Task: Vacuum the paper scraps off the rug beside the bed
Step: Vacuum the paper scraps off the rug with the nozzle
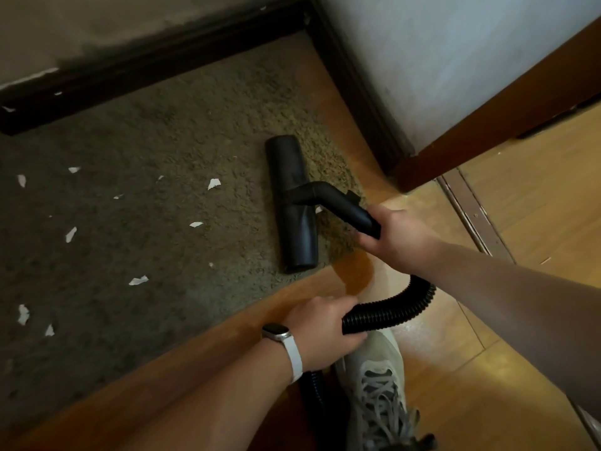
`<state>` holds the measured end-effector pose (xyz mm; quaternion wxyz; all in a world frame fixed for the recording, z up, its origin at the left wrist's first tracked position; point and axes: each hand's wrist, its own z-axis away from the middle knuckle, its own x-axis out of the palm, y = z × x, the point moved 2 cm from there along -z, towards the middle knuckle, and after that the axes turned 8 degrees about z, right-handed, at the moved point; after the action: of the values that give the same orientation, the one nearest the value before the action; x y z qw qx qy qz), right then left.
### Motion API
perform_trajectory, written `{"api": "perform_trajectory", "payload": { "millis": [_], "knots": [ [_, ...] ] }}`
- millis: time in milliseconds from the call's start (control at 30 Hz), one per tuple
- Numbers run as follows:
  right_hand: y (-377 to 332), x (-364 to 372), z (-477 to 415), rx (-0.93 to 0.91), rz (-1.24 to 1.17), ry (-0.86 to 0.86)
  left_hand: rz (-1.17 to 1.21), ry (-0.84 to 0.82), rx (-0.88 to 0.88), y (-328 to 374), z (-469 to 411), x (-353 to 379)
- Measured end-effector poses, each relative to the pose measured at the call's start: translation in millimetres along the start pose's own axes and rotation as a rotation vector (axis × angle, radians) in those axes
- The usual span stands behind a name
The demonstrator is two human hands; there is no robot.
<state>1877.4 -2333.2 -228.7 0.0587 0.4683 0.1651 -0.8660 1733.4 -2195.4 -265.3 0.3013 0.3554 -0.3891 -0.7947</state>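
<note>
Black T-shaped vacuum head [294, 203] sits at the 3 o'clock edge of the brown shaggy rug [146, 229], with white paper scraps [213, 183] toward 9 o'clock. Right grip [396, 239] clasps its black tube [346, 206]; left grip [322, 330] clasps the ribbed black hose [390, 312].

rug [146, 141] left of the floor head [294, 203] is open, only paper scraps [214, 183] lying flat on it; dark skirting [156, 56] blocks the far edge, wall [455, 60] and door frame [487, 125] close off the right; hose [390, 315] loops over the wood floor [471, 385] near a shoe [374, 385]
</note>
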Motion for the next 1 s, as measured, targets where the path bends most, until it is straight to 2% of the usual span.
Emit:
{"api": "perform_trajectory", "payload": {
  "millis": [267,600,833,1000],
  "knots": [
    [41,-5,32,0.234,0.012,0.012,-0.073,-0.085,0.091,21,-20,15],
    [25,-7,26,0.11,0.116,-0.021,-0.097,-0.103,0.122,14,-26,11],
    [35,-19,22,0.113,0.122,-0.015,-0.166,-0.084,0.187,26,-40,-3],
    [43,-24,23,0.125,0.135,-0.026,-0.173,-0.138,0.192,39,-46,-4]
  ]
}}
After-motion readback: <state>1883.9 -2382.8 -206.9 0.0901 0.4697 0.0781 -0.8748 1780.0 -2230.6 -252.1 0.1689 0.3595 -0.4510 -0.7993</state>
